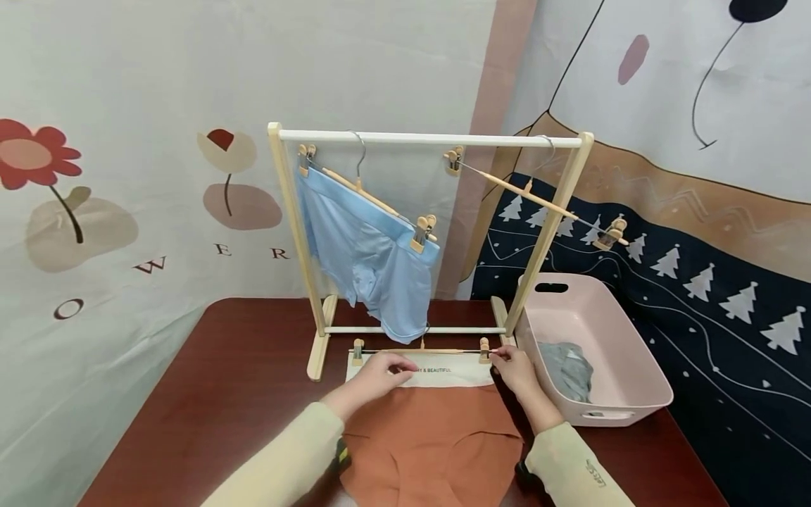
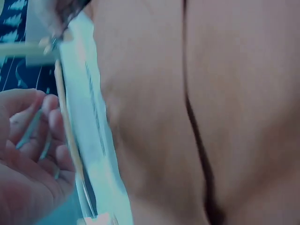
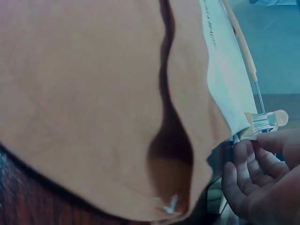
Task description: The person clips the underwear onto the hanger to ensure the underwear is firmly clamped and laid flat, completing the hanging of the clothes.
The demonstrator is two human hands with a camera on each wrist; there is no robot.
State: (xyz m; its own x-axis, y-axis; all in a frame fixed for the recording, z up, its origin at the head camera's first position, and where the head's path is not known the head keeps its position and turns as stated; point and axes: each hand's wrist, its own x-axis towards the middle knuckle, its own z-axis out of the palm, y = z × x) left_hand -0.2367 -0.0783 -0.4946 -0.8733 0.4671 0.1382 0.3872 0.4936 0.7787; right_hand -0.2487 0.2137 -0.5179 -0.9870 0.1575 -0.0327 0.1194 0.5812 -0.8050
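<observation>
Rust-orange underpants (image 1: 431, 429) with a white printed waistband (image 1: 469, 377) lie spread on the table. A wooden clip hanger (image 1: 437, 351) lies along the waistband, with a clip (image 1: 358, 352) on its left end and another clip (image 3: 265, 123) on its right. My right hand (image 1: 516, 370) pinches the hanger's right end, thumb and forefinger at the clip and waistband corner. Over the left part of the waistband is my left hand (image 1: 376, 380), its fingers loosely bent beside the hanger bar (image 2: 65, 117) and holding nothing.
Behind the hands stands a wooden rack (image 1: 405, 138). Light blue boxer shorts (image 1: 374, 246) hang there from a clip hanger, and a bare clip hanger (image 1: 507, 184) hangs at right. A pink basket (image 1: 608, 310) with a grey cloth (image 1: 566, 370) stands right of the table (image 1: 209, 373).
</observation>
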